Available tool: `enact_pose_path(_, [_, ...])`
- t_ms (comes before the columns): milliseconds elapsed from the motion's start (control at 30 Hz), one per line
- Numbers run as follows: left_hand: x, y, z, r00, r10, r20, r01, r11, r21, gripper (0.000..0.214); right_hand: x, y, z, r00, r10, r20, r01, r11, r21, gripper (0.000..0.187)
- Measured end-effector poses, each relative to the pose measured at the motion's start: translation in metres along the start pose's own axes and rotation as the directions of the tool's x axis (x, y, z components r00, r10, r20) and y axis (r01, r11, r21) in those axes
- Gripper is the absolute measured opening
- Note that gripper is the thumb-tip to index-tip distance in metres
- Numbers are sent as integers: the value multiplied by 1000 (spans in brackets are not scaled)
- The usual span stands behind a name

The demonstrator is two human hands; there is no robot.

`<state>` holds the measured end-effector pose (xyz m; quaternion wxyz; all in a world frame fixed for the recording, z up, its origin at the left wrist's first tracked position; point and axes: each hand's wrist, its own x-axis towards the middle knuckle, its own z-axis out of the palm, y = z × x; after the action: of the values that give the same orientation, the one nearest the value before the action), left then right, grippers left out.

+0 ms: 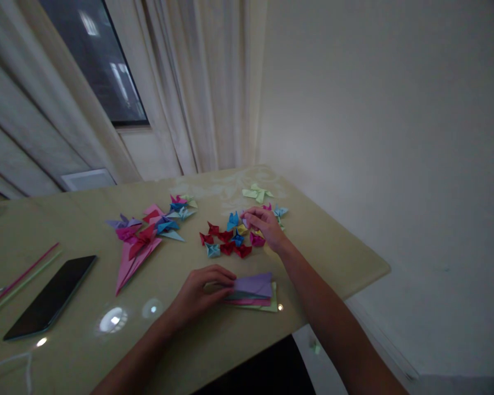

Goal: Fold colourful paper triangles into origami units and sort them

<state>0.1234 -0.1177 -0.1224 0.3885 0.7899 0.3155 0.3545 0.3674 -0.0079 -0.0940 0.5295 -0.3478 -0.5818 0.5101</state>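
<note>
My left hand (206, 289) lies at the left edge of a small stack of folded papers, its thumb and fingers closed on it. A lavender sheet (255, 285) tops this stack, with pink and pale green paper (274, 302) showing underneath. Over a cluster of small folded paper pieces, my right hand (265, 224) is pinched on a small lavender paper piece (244, 221), mostly hidden by the fingers. Around it sit several red pieces (226, 236), a blue piece (233, 220), a light blue piece (213, 250) and a magenta piece (257, 239).
Larger folded paper shapes, among them a pink one (135, 258), lie in a heap to the left. A pale green paper shape (257, 192) is at the back. A black phone (51, 296) and two thin sticks (24, 274) rest on the table's left. A wall (395, 137) stands at right.
</note>
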Motion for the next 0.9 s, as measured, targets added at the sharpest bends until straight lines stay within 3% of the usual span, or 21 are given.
enact_pose_path(167, [1,3,-6,995,-29,96,12,984,175,24,-2,-3,1,1000,-28,4,28,999,-24,38])
enact_pose_path(200, [1,0,-12,998,-35,57,22,975,222,24,-3,-4,2,999,-35,4,35,999,-32,38])
enact_pose_path(267, [1,-9,-29,991,-54,-123,95,927,362,23,-5,-6,5,999,-42,10,42,998,-41,38])
enact_pose_path(333, [-2,-20,-52,935,-70,-348,265,789,554,25,-6,-7,8,999,-40,29,41,998,-41,37])
enact_pose_path(433, [-15,-37,-85,788,-119,-604,597,388,702,37,-9,-7,12,996,-42,73,47,997,-67,37])
enact_pose_path(500, [-24,-45,-100,717,-176,-674,697,192,691,42,-10,-6,14,994,-47,98,56,994,-90,37])
enact_pose_path(567, [-30,-50,-109,698,-237,-676,712,130,690,41,-10,-5,15,992,-53,112,65,992,-105,37])
enact_pose_path(667, [-32,-50,-115,688,-256,-679,722,148,676,43,-10,-4,17,992,-57,116,69,992,-109,38])
enact_pose_path(767, [-29,-44,-118,643,-139,-754,760,239,604,42,-10,-4,18,992,-58,116,70,992,-105,37])
enact_pose_path(900, [-22,-31,-118,496,-18,-868,679,632,374,39,-10,-2,20,990,-48,131,62,993,-104,38])
